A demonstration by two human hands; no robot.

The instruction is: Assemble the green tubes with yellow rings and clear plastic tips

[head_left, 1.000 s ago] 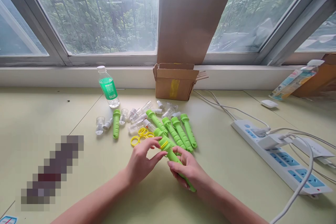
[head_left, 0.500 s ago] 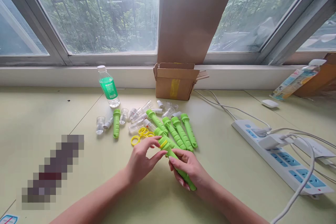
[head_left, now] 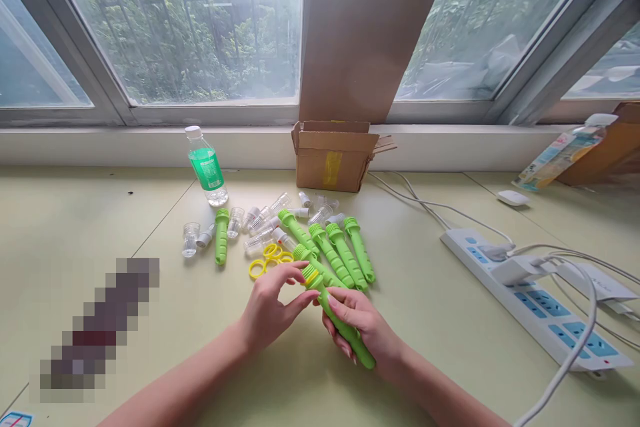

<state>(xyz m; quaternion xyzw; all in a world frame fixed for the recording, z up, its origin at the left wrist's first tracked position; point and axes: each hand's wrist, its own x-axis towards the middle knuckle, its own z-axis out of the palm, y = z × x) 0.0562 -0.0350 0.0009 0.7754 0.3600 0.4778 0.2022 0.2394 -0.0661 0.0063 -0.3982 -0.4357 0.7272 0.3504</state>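
Note:
A green plastic flashlight-like tube [head_left: 357, 345] with a threaded end lies at a slant in my right hand [head_left: 363, 317], whose fingers wrap round its middle. A yellow ring [head_left: 311, 277] sits around the threaded end, pinched by the fingertips and thumb of my left hand [head_left: 270, 299]. Just beyond my left hand lie several loose yellow rings [head_left: 257, 269]. More green tubes [head_left: 333, 257] rest on the table behind the held one, and a single green tube [head_left: 221, 237] lies apart to the left.
Clear ribbed plastic caps [head_left: 190, 240] and small white cylinders [head_left: 205, 235] are scattered farther back. Behind them stand a green-labelled bottle [head_left: 207, 170] and a cardboard box [head_left: 335, 160]. A power strip [head_left: 530, 307] with cables lies on the right; a blurred-out object [head_left: 100, 327] is on the left.
The held tube has shifted slightly in my right hand, and the yellow ring looks a little turned around its threaded end. Both hands stay in nearly the same place.

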